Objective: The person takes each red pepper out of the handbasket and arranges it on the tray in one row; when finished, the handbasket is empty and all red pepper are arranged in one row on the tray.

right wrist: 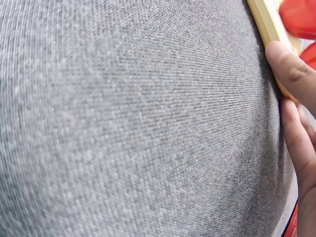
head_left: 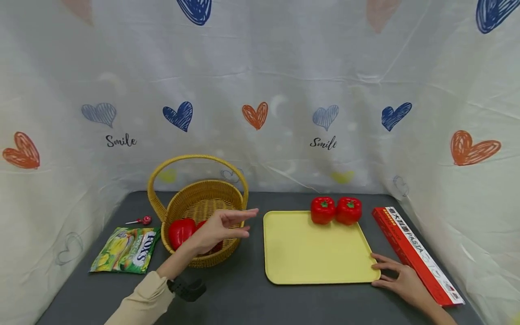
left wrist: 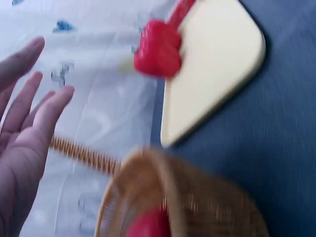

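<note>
My left hand [head_left: 223,228] hovers over the yellow wicker basket [head_left: 233,253], fingers stretched out and holding nothing. In the left wrist view the same hand [left wrist: 24,133] is apart from the basket's handle [left wrist: 86,154]. Inside the basket lie a red bell pepper [head_left: 181,232] and another red piece, partly hidden by the hand and wrist. The right hand [head_left: 400,280] grips the near right corner of a pale yellow tray [head_left: 317,257], thumb and fingers at its rim. Two red bell peppers, one left [head_left: 322,210] and one right [head_left: 348,211], sit side by side at the tray's far edge.
Left of the basket lie a green candy bag [head_left: 126,249] and a red lollipop [head_left: 145,220]. A long red pasta box [head_left: 416,255] lies right of the tray, close to the right hand. Behind the dark table [head_left: 231,298] hangs a heart-print curtain [head_left: 284,67].
</note>
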{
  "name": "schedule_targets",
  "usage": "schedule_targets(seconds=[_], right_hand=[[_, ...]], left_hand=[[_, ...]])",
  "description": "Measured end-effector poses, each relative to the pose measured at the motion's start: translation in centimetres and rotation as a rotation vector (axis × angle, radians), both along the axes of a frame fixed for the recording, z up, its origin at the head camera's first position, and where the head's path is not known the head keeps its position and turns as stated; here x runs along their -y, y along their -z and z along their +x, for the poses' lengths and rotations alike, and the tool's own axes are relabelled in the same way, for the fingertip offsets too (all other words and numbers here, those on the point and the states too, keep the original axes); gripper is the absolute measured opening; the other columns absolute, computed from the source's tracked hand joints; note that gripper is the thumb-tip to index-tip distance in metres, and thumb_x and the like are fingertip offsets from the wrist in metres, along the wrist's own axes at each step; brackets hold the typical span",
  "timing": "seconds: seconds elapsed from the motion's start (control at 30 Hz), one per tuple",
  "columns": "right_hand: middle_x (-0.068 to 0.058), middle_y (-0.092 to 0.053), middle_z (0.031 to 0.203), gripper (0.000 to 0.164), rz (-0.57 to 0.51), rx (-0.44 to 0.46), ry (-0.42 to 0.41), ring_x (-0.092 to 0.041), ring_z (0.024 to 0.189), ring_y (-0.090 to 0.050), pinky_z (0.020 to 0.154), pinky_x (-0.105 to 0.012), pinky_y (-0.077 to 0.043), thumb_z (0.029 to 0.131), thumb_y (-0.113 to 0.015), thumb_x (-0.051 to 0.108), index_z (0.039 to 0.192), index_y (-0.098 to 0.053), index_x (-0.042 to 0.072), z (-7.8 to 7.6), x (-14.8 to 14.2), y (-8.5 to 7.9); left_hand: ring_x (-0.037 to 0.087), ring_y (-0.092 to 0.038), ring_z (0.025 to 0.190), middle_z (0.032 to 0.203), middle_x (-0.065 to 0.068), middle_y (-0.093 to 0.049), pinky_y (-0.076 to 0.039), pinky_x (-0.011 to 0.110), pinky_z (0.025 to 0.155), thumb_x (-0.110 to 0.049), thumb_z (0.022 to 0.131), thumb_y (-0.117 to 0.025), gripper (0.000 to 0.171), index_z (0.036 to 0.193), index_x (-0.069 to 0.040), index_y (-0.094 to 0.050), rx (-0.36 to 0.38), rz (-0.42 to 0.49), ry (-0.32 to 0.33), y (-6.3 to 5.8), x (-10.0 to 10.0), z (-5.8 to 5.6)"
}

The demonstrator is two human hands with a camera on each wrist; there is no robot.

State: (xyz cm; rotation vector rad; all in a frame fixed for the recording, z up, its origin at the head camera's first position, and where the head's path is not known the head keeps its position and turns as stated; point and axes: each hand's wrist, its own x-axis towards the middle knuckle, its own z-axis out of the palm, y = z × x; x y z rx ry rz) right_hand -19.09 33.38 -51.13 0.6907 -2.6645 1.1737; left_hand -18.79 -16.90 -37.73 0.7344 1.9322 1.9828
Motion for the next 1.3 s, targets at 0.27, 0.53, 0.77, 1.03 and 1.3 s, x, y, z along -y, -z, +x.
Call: schedule_targets(seconds=[0.27, 0.53, 0.77, 1.03, 1.3], right_hand=[[-0.018, -0.065, 0.116, 0.038, 0.03, 0.003, 0.053, 0.024, 0.106, -0.04, 0.066, -0.009, -0.05, 0.063, -0.089, 0.022, 0.097, -0.075, 0.011, 0.1, -0.5, -0.3], [-0.013, -0.066, 0.117, 0.039, 0.025, 0.002, 0.057, 0.025, 0.106, -0.04, 0.065, -0.009, -0.051, 0.064, -0.089, 0.022, 0.098, -0.075, 0.011, 0.0, -1.0, -0.2], [0.007, -0.064, 0.12, 0.039, -0.012, -0.003, 0.042, 0.025, 0.108, -0.038, 0.065, -0.009, -0.051, 0.063, -0.089, 0.018, 0.098, -0.074, 0.008, 0.1, -1.3, 0.0], [-0.002, -0.065, 0.121, 0.04, -0.019, 0.049, 0.04, 0.025, 0.107, -0.039, 0.066, -0.013, -0.053, 0.064, -0.088, 0.019, 0.1, -0.074, 0.008, 0.1, -0.9, 0.3], [-0.009, -0.065, 0.121, 0.04, -0.025, 0.09, 0.035, 0.023, 0.107, -0.041, 0.067, -0.016, -0.054, 0.066, -0.087, 0.021, 0.101, -0.074, 0.009, 0.1, -0.4, 0.3]], left_hand=[[0.016, -0.047, 0.129, 0.14, 0.013, -0.05, -0.041, 0.041, 0.103, -0.004, 0.088, -0.068, 0.047, 0.133, -0.004, -0.058, -0.125, -0.306, 0.114, -1.3, 7.1, -1.3], [0.028, -0.041, 0.134, 0.138, 0.018, -0.051, -0.034, 0.051, 0.106, 0.007, 0.085, -0.066, 0.045, 0.129, 0.006, -0.057, -0.052, -0.519, 0.292, -2.9, 8.9, -3.6], [0.042, -0.028, 0.137, 0.136, 0.024, -0.05, -0.04, 0.054, 0.1, 0.018, 0.079, -0.064, 0.045, 0.123, 0.009, -0.061, -0.003, -0.59, 0.296, -2.5, 8.9, -4.1], [0.047, -0.011, 0.14, 0.14, 0.019, -0.048, -0.052, 0.036, 0.09, 0.016, 0.075, -0.069, 0.052, 0.124, 0.0, -0.064, -0.093, -0.71, 0.296, -0.1, 9.4, -3.1], [0.045, -0.022, 0.138, 0.143, 0.021, -0.044, -0.05, 0.036, 0.093, 0.017, 0.073, -0.07, 0.058, 0.127, -0.002, -0.062, -0.125, -0.759, 0.26, 0.3, 9.9, -3.1]])
